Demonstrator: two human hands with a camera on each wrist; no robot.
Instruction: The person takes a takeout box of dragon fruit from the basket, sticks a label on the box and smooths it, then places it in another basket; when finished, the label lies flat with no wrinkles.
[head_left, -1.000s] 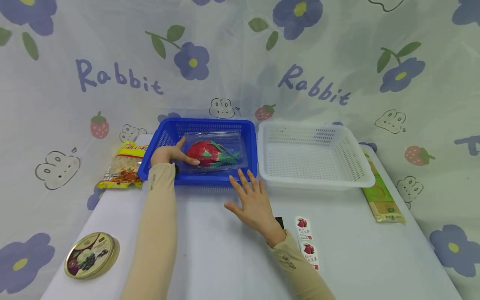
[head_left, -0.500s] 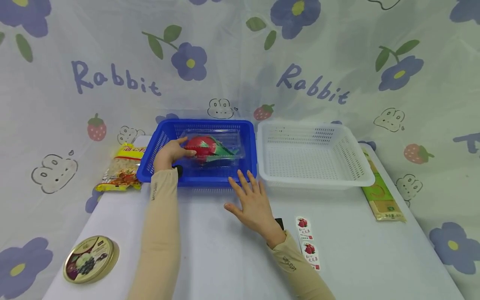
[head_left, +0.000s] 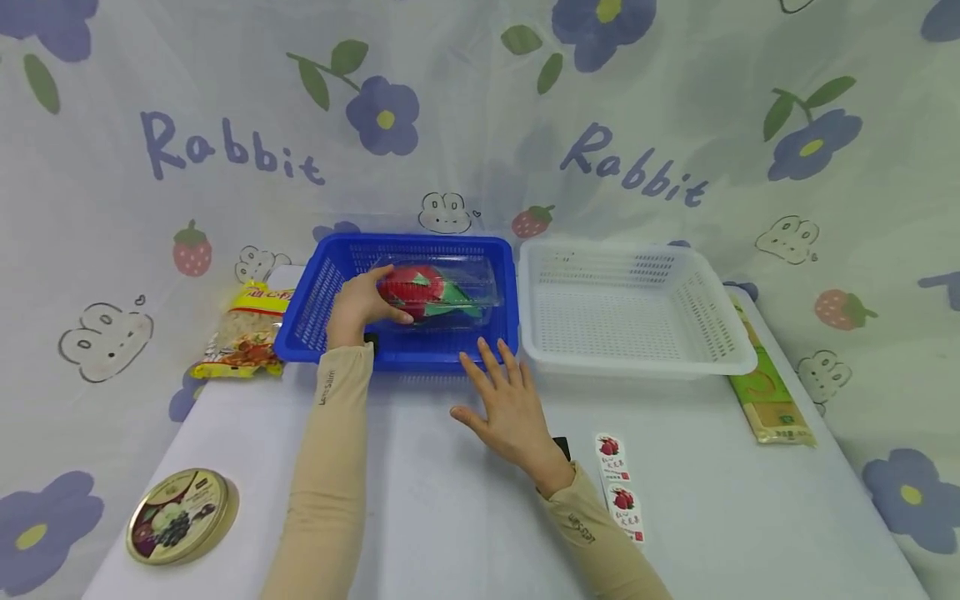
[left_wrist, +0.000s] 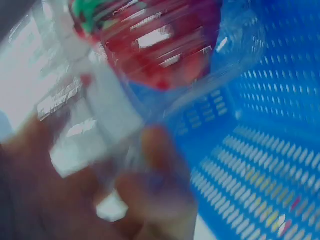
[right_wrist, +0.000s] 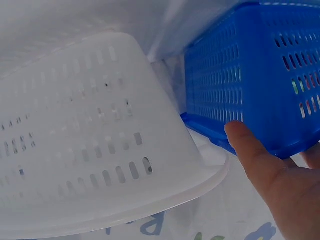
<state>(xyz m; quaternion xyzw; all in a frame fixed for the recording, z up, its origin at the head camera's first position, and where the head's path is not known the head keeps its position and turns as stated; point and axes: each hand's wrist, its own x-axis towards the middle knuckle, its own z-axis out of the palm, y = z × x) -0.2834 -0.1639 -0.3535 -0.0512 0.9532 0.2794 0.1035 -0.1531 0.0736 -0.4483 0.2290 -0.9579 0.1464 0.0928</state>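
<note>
A clear plastic clamshell box (head_left: 477, 282) with a red and green dragon fruit (head_left: 411, 293) inside sits within the blue basket (head_left: 427, 363). My left hand (head_left: 358, 305) reaches over the basket's left side and grips the box at its left end, thumb on the near side and fingers on the far side. In the left wrist view the fruit (left_wrist: 165, 45) shows blurred through the glossy plastic. My right hand (head_left: 510, 417) lies with fingers spread in front of the blue basket, fingertips right at its front rim.
A white basket (head_left: 637, 367) stands right of the blue one. Left lies a yellow-topped food bag (head_left: 251, 333), with a round gold tin (head_left: 178, 517) nearer me. Two fruit stickers (head_left: 620, 492) lie right of my right hand. A green packet (head_left: 772, 396) lies along the right table edge.
My left hand has moved a little to the right and away from me, carrying the box with it. The box has shifted and tilted in the basket. My right hand stays put.
</note>
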